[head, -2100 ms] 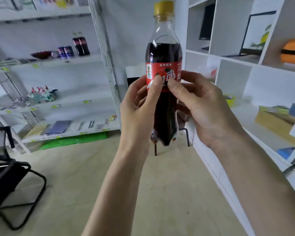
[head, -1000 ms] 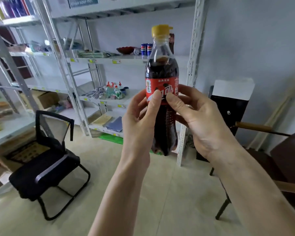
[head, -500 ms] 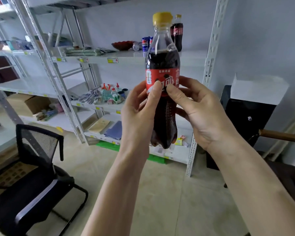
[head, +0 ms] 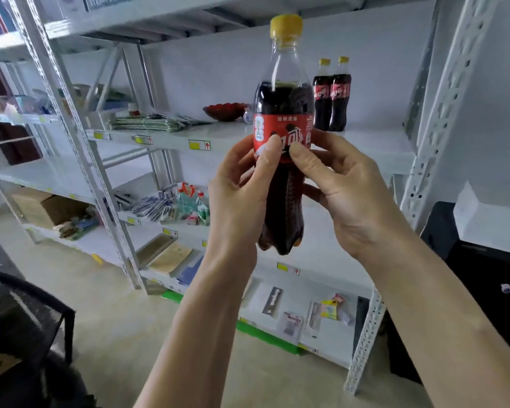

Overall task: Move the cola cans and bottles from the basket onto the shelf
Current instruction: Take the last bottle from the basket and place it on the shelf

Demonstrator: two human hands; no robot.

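Glossy clear plastic cola bottle (head: 283, 119); matt painted perforated metal shelf (head: 365, 142); mesh-cloth chair (head: 21, 316).

A pale grey-white wall (head: 218, 69) backs a white metal rack (head: 433, 119) with perforated uprights and several tiers, lit evenly by soft daylight. The floor (head: 124, 328) is beige tile, with a black mesh chair (head: 21, 319) at the lower left. A black cabinet (head: 483, 290) topped by a white box (head: 489, 219) stands at the right.

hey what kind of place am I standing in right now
Probably a small stockroom or a mock shop. Metal racking carries yellow price-style tags along the shelf edges, two cola bottles stand on one shelf, and packets and small goods lie on the lower ones.
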